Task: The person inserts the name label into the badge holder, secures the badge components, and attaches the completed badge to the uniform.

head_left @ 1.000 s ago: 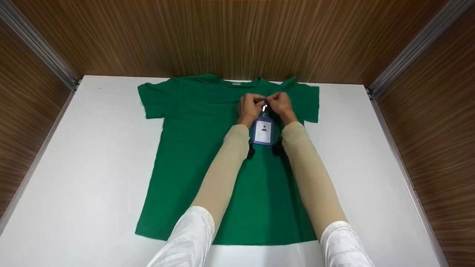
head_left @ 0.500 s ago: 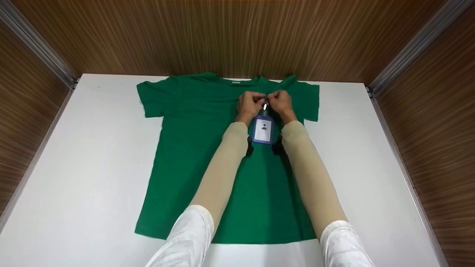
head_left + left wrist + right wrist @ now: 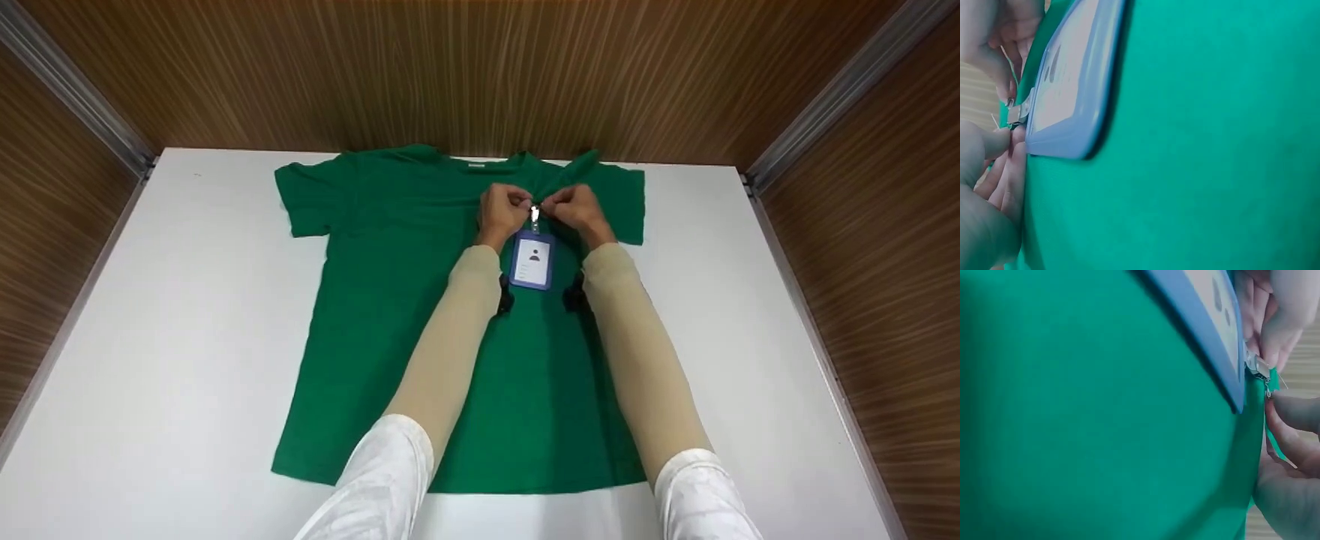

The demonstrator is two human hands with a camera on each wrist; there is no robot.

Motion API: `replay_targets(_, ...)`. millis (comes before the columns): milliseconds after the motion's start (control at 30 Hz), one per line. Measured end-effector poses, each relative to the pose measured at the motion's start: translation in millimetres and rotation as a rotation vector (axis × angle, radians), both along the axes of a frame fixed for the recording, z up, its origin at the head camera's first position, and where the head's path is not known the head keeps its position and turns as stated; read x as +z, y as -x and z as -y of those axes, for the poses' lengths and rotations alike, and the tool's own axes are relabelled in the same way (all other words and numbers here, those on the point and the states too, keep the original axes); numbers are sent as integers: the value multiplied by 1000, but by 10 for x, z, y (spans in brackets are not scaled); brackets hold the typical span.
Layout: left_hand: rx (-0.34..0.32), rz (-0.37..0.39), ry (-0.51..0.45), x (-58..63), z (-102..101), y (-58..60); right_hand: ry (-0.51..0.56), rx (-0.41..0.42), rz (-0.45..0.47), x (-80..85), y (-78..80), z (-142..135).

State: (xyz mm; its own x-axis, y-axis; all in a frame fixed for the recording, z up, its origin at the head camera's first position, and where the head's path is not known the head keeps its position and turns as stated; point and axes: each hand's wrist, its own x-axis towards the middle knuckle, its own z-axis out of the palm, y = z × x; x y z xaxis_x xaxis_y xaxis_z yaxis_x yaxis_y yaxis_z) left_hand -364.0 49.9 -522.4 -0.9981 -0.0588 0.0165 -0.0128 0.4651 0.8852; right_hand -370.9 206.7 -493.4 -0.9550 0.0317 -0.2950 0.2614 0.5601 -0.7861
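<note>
A green T-shirt (image 3: 427, 337) lies spread on the white table. On its chest, right of centre, is a blue-framed ID badge (image 3: 532, 259) with a metal clip (image 3: 535, 216) at its top. My left hand (image 3: 501, 214) pinches the pin at one side of the clip, with a raised fold of shirt there. My right hand (image 3: 579, 208) pinches the pin's other end between thumb and fingertips, as the right wrist view shows. A thin needle (image 3: 1283, 381) of the safety pin sticks out past the fold. The fingertips partly hide the pin.
Brown wood-grain panels (image 3: 480, 75) stand behind the white table (image 3: 187, 300) and on both sides, with metal strips at the corners. The shirt's collar reaches almost to the back panel. Dark wrist cameras (image 3: 576, 294) sit low over the cloth beside the badge.
My right hand has shifted slightly right and turned flatter, and more of the metal clip shows between the hands. My left hand stays nearly in place, and the badge has hardly moved.
</note>
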Motion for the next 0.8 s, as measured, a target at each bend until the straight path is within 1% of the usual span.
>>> replay_targets(100, 2, 0, -9, 4, 2, -5, -52, 24, -3, 3, 2, 10)
replay_targets(267, -9, 17, -28, 12, 6, -20, -80, 23, -7, -19, 6, 31)
replay_targets(333, -12, 31, -22, 13, 3, -21, -89, 25, -10, -29, 5, 40)
replay_targets(467, -10, 44, 14, 16, -8, -18, -91, 28, -21, -44, 4, 53)
replay_targets(600, -13, 33, 61, 16, -27, -9, -86, 19, -24, -55, -1, 64)
replay_targets(700, -12, 13, 92, 15, -41, 2, -100, 24, -47, -64, -6, 73)
replay_targets(800, -11, 12, 110, 23, -51, 13, -108, 23, -63, -68, -10, 77)
